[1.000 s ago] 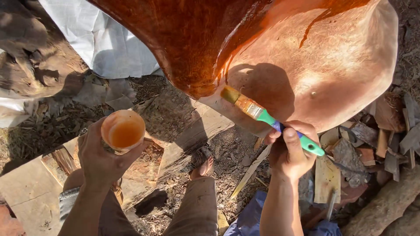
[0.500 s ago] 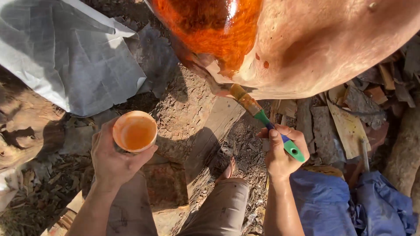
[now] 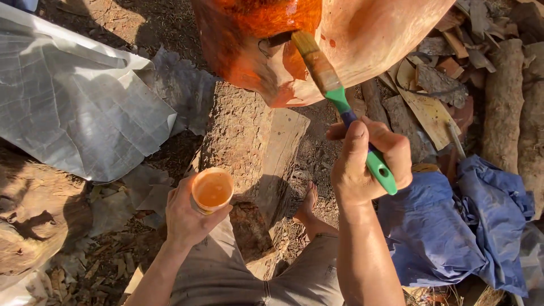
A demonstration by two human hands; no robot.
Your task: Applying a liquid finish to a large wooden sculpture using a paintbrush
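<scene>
Overhead, right hand [image 3: 368, 164] presses brush [image 3: 323, 71] against wood [image 3: 362, 34].

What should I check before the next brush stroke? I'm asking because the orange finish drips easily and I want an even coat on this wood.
1. Grip on the green-handled flat paintbrush: ok; the right hand is closed around its handle.
2. Bristles on the wood: ok; the tip rests on the big rounded wooden piece, at the edge of the glossy orange area.
3. Small round cup of orange liquid: ok; the left hand holds it upright, liquid visible inside.
4. Coverage: not ok; the pale wood on the right is bare.
5. Ground beneath: not ok; the log block below is uncovered.
6. Brush load: cannot tell.
</scene>
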